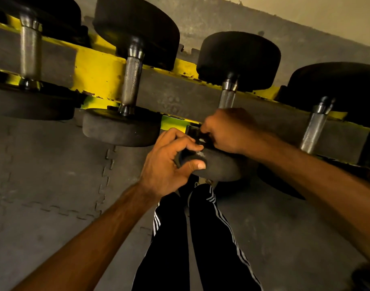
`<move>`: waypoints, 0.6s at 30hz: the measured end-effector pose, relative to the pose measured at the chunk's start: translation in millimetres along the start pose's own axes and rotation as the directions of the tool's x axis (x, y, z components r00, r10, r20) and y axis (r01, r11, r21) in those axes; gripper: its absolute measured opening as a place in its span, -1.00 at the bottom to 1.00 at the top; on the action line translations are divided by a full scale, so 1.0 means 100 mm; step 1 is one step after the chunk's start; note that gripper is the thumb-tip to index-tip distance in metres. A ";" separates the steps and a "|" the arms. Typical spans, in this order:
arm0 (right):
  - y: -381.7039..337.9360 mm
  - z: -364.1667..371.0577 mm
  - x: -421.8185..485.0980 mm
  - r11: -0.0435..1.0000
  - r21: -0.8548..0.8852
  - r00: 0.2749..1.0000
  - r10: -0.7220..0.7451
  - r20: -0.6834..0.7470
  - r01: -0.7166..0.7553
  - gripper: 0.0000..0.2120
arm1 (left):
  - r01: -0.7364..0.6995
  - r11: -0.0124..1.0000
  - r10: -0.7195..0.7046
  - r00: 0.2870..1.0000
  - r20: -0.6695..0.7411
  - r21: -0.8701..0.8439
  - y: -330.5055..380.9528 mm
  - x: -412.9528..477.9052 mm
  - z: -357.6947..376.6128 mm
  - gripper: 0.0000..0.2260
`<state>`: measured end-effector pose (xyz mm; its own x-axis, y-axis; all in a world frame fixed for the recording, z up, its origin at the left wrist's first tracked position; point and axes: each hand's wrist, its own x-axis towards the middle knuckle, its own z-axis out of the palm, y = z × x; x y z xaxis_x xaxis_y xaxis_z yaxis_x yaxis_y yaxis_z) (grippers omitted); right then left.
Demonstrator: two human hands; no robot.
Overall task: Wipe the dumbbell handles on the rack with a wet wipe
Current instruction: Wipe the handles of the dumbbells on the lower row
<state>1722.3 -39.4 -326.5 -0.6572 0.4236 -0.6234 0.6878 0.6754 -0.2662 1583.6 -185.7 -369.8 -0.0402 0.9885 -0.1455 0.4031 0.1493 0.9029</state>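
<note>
Both hands at the near end of one dumbbell (232, 114) on the rack (100, 68).
The right hand (228, 131) pinches a white scrap, likely the wipe (201, 140); the left hand (169, 162) curls round the near head (219, 166). The handle (227, 99) lies just beyond the right hand, long axis running from the rack's front edge to its back edge, pointing away.

Rack (100, 70): yellow, paint chipped. Dumbbell heads (135, 28): black; handles (132, 80): silver, cross-hatch knurl. Floor mats (43, 175): grey, jigsaw seams. Trousers (211, 238): black, white side stripes
</note>
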 end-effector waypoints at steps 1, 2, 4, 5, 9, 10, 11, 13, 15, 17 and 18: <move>-0.09 -0.03 0.10 0.996 -0.085 0.998 0.010 0.055 -0.006 -0.82 | 0.002 1.000 -0.002 1.000 0.008 -0.001 0.00 0.00 0.00 -0.69; -0.16 -0.06 0.20 0.988 -0.157 0.994 0.015 0.106 0.001 -0.81 | 0.008 1.000 -0.008 1.000 0.014 -0.002 0.00 0.00 -0.01 -0.70; -0.26 -0.11 0.35 0.965 -0.258 0.980 0.003 0.199 0.049 -0.76 | 0.030 1.000 -0.030 0.999 0.018 -0.003 0.01 0.00 -0.01 -0.71; -0.28 -0.13 0.41 0.956 -0.284 0.972 0.000 0.233 0.068 -0.75 | 0.041 0.999 -0.041 0.999 0.017 -0.003 0.02 0.00 -0.01 -0.72; -0.20 -0.20 0.30 0.987 -0.157 0.986 0.003 0.166 0.023 -0.80 | 0.048 0.999 -0.048 0.999 0.014 0.004 0.04 0.00 0.00 -0.69; -0.13 -0.19 0.21 0.997 -0.072 0.993 0.010 0.117 -0.002 -0.82 | 0.047 0.999 -0.047 0.999 0.008 0.001 0.03 0.00 0.00 -0.68; -0.06 -0.16 0.12 0.999 0.023 0.998 0.024 0.061 -0.025 -0.82 | 0.046 0.999 -0.046 0.999 0.000 -0.004 0.03 0.00 0.00 -0.68; 0.06 -0.05 -0.09 0.976 0.210 0.998 0.058 -0.030 -0.051 -0.79 | 0.042 0.999 -0.042 0.999 -0.006 -0.010 0.02 0.00 0.01 -0.68; 0.09 0.08 -0.26 0.916 0.393 0.985 0.133 -0.106 -0.081 -0.82 | 0.026 1.000 -0.026 1.000 -0.002 -0.010 0.02 0.00 0.00 -0.68; 0.08 0.19 -0.33 0.808 0.564 0.949 0.290 -0.126 -0.171 -0.92 | 0.012 1.000 -0.012 1.000 -0.003 -0.008 0.01 0.00 -0.01 -0.68; 0.08 0.23 -0.33 0.764 0.604 0.923 0.368 -0.116 -0.228 -0.95 | 0.011 1.000 -0.011 1.000 -0.001 -0.006 0.01 0.01 -0.01 -0.68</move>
<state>1756.5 -61.8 -325.5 -0.3894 0.7090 -0.5879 0.8614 0.0543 -0.5051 1583.0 -185.0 -368.5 -0.0458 0.9869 -0.1544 0.3971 0.1598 0.9038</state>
